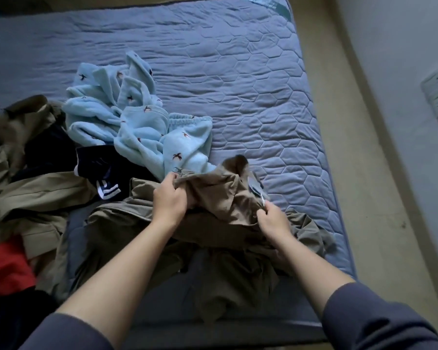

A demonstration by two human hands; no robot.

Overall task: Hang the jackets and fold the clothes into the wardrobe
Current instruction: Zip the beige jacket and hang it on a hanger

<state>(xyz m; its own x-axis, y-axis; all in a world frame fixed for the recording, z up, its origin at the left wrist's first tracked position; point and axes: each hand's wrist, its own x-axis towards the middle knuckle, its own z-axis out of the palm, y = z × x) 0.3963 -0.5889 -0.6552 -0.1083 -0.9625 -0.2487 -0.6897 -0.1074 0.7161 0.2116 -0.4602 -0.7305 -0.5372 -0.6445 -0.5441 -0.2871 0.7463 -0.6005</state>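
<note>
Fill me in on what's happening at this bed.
A person is sorting laundry on a blue quilted mattress. The left hand and right hand both grip a bunched khaki garment near the bed's front edge. Around it lie a crumpled light blue fleece piece, a navy garment with white stripes, a khaki jacket and a red piece, all unfolded. No wardrobe shows in this view.

Home bedrm — mattress (238,59), clothes (127,117)
</note>
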